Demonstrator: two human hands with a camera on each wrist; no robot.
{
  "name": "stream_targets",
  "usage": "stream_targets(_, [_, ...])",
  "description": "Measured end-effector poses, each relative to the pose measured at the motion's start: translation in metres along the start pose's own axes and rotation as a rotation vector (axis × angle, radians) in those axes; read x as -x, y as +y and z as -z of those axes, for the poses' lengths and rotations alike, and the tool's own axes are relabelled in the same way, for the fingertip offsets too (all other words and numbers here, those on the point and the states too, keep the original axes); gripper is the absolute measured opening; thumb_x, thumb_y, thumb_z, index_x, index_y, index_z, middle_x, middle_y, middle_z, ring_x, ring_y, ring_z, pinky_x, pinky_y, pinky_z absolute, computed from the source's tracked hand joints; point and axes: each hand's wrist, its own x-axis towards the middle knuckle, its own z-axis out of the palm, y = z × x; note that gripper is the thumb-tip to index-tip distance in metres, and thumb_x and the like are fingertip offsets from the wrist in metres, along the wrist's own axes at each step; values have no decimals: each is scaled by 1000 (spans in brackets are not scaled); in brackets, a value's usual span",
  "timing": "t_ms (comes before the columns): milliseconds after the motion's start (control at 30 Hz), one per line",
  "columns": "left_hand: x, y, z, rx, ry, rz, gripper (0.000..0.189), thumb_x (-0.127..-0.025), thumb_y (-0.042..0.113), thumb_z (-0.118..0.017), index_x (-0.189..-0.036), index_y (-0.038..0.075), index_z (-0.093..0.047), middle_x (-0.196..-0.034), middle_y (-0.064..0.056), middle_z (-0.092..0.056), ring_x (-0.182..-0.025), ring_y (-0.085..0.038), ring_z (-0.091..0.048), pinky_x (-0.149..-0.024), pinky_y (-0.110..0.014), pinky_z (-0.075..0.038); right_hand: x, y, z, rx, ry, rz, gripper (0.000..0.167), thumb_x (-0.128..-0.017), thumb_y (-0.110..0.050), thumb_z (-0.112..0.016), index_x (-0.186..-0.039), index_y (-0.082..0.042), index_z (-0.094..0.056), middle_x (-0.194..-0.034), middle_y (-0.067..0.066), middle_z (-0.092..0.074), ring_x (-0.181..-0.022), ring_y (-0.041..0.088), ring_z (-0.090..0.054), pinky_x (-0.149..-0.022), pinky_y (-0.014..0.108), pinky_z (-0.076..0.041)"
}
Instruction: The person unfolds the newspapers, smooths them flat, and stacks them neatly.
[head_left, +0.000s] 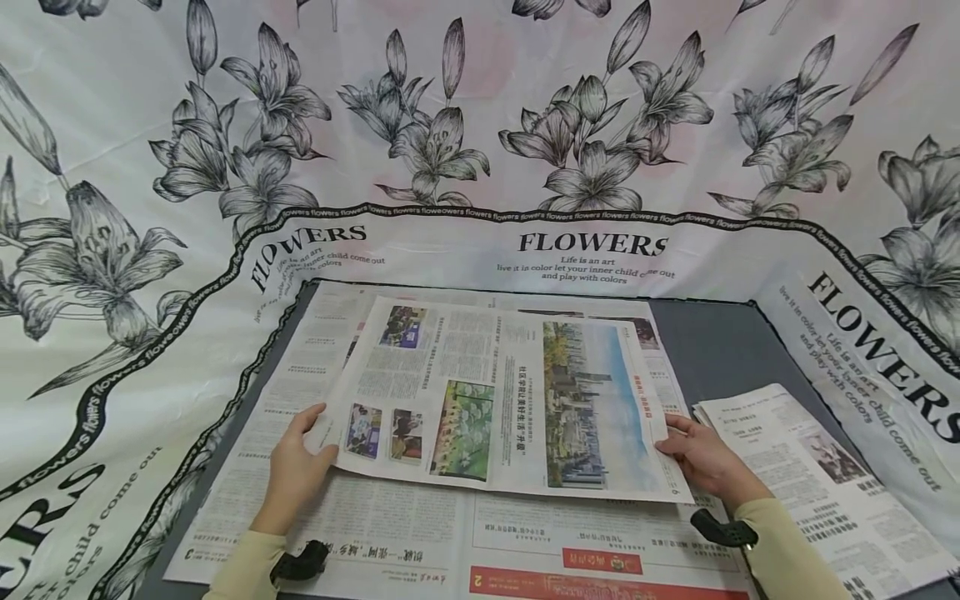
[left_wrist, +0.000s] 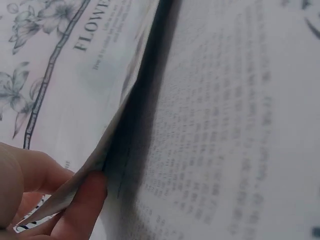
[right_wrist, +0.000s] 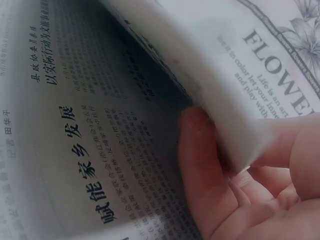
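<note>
A newspaper sheet (head_left: 517,400) with colour photos, one a city skyline, is held just above a larger spread newspaper (head_left: 390,517). At its left edge my left hand (head_left: 296,471) pinches the paper. The left wrist view has thumb and fingers (left_wrist: 82,205) on either side of the raised edge. My right hand (head_left: 708,458) grips the right edge near the lower corner. In the right wrist view, the corner of the sheet (right_wrist: 195,95) lies between fingers and thumb, with printed text of the paper below beside it.
A folded stack of newspaper (head_left: 810,483) lies at the right, partly behind the right forearm. The dark grey table (head_left: 712,342) shows around the papers. White cloth (head_left: 450,250) printed with flowers and lettering surrounds it at the back and sides.
</note>
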Motion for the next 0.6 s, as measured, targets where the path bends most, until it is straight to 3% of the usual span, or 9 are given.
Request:
stream_targets(100, [-3, 0, 3, 34, -28, 54, 64, -90, -1, -62, -151, 3, -44, -148, -33, -47, -135, -53, -47, -102, -63, -45, -1, 1, 0, 5, -3, -5, 73, -101, -1, -54, -159, 9, -9, -102, -14, -72, -92, 10, -74, -77, 34, -62])
stream_targets(200, [-5, -1, 5, 37, -34, 79, 62, -91, 2, -62, -151, 2, -44, -147, -33, -49, -134, -52, -48, -103, -64, -45, -2, 2, 0, 5, -11, -11, 74, -101, -2, -52, -159, 9, -7, -102, -14, -72, -93, 9, -74, -78, 34, -62])
stream_targets(333, [-8, -2, 8, 12, -26, 73, 58, -94, 9, -62, -150, 2, -45, -149, -30, -48, -134, -51, -51, -102, -62, -48, -4, 5, 0, -1, -31, -12, 76, -102, -4, -53, -160, 8, -4, -104, -13, -71, -95, 9, -74, -79, 33, -62])
stream_targets(467, [-14, 2, 12, -27, -58, 51, 57, -98, 15, -61, -152, 4, -43, -155, -26, -43, -130, -49, -55, -97, -59, -53, -2, 6, 2, -53, -82, 0, 74, -106, -10, -51, -161, 3, -3, -107, -12, -72, -97, 10, -74, -80, 34, -62])
stream_targets(600, [-22, 8, 15, -40, -67, 49, 55, -98, 13, -60, -150, 4, -46, -153, -28, -45, -125, -49, -59, -90, -55, -57, 3, 7, 6, -228, -213, 29, 48, -111, -15, -40, -157, -19, -27, -115, -9, -73, -103, 13, -74, -84, 35, -62])
